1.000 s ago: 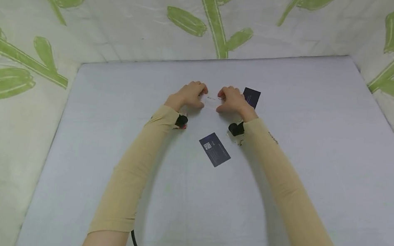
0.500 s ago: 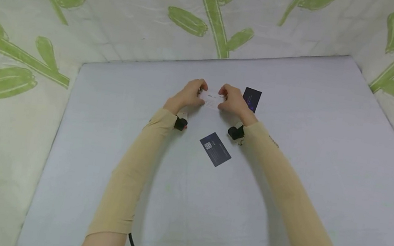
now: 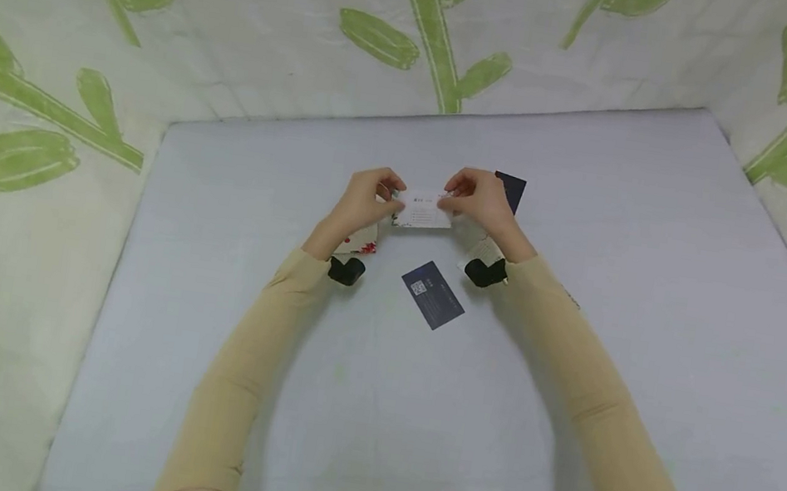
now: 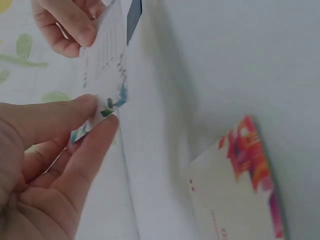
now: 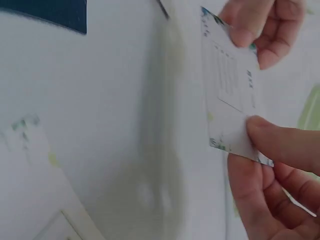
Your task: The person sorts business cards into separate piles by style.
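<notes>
Between my two hands a white business card [image 3: 423,211] with leafy printed corners is held up off the table, its printed face toward me. My left hand [image 3: 364,201] pinches its left end between thumb and fingers; the left wrist view shows the thumb on the printed side. My right hand [image 3: 485,200] pinches the other end, thumb over the face in the right wrist view. Under the left wrist lies a cream card with red flowers [image 4: 230,185]. Below the right wrist is a white card with green leaf print [image 5: 35,170], partly covered by the arm in the head view.
A dark blue card with a QR code [image 3: 433,295] lies on the white table [image 3: 429,418] in front of the hands. Another dark card [image 3: 511,190] lies behind the right hand, partly hidden. A plastic sheet with painted green leaves [image 3: 377,38] hangs behind the table.
The white card has come up off the table and tilted toward me, gripped at both ends. Both wrists have drawn back slightly, showing more of the red-flowered card. The dark cards stay put.
</notes>
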Available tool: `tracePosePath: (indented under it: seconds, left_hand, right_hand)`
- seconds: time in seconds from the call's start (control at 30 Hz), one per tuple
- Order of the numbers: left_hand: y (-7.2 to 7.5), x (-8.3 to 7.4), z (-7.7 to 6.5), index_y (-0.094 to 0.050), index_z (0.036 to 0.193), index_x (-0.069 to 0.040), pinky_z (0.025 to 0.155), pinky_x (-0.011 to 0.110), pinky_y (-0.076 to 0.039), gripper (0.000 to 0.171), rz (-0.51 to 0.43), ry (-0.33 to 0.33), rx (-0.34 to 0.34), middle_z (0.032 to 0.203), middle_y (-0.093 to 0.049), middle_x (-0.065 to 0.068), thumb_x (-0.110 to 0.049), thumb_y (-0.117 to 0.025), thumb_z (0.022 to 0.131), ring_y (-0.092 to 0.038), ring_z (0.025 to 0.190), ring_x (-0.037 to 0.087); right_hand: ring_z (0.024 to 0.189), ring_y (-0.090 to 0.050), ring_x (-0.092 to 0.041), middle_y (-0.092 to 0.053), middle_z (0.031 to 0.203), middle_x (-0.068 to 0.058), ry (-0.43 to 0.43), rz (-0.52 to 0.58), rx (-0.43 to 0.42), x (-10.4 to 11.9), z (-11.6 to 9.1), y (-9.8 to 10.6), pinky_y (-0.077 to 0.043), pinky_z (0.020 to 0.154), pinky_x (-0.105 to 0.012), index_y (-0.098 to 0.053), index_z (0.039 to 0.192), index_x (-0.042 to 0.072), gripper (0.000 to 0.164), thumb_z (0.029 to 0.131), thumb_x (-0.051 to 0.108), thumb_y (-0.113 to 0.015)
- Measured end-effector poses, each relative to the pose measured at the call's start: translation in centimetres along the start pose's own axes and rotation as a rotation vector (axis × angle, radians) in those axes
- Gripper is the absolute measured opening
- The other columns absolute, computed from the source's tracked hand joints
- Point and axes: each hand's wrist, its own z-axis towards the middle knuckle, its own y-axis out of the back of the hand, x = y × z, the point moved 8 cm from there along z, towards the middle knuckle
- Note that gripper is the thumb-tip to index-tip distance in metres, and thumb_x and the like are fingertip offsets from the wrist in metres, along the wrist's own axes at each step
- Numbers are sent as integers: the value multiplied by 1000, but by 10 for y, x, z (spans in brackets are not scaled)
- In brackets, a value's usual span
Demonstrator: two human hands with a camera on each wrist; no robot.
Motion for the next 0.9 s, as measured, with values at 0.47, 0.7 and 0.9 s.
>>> tracePosePath:
  seconds: [0.47, 0.7, 0.9]
  left_hand:
    - [-21, 12, -18, -61, 99, 6, 72, 31, -42, 21, 144, 42, 78, 90, -59, 16, 1, -66, 80, -50, 80, 23]
    - [-24, 13, -18, -64, 101, 1, 81, 37, -43, 21, 346, 84, 83, 97, -62, 14, -7, -68, 81, -54, 89, 25]
    - [-24, 6, -19, -69, 95, -1, 85, 40, -42, 15, 415, 59, 89, 99, -64, 13, -6, -68, 81, -55, 97, 28]
  right_hand:
    - [73, -47, -20, -56, 79, -10, 31, -223, 155, -4, -5, -34, -38, 64, -28, -59, 86, -2, 12, 77, 1, -67]
    - [75, -47, -23, -56, 82, -14, 50, -285, 161, 1, -7, -39, -40, 67, -32, -57, 85, -3, 13, 78, -1, -68]
    - [82, -47, -25, -56, 88, -14, 49, -326, 177, -2, -7, -39, -40, 75, -35, -65, 84, -3, 8, 79, 4, -69]
